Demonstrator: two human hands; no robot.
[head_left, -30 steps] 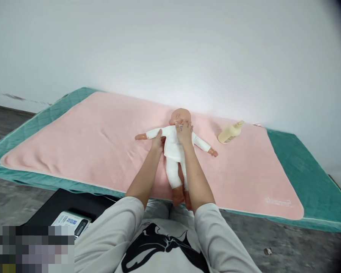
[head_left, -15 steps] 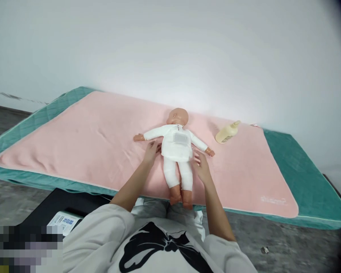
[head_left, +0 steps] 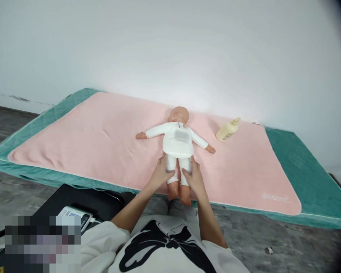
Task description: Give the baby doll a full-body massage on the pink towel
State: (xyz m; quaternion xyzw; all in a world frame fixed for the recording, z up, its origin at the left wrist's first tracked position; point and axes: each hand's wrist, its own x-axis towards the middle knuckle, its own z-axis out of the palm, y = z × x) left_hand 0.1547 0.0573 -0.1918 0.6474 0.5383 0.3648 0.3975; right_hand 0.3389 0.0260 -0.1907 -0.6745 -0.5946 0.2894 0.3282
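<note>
Near doll (head_left: 177,148), bottle (head_left: 226,131) with illegible lettering (head_left: 227,136)

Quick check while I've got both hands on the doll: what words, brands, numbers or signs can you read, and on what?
Nothing is clear enough to quote.
Bottle: dark print, too small to read.
Pink blanket: pale lettering near its near right corner, too faint.
White item on the black surface: blue and dark print, blurred and partly hidden by pixelation.
Doll: no lettering I can make out.
</note>
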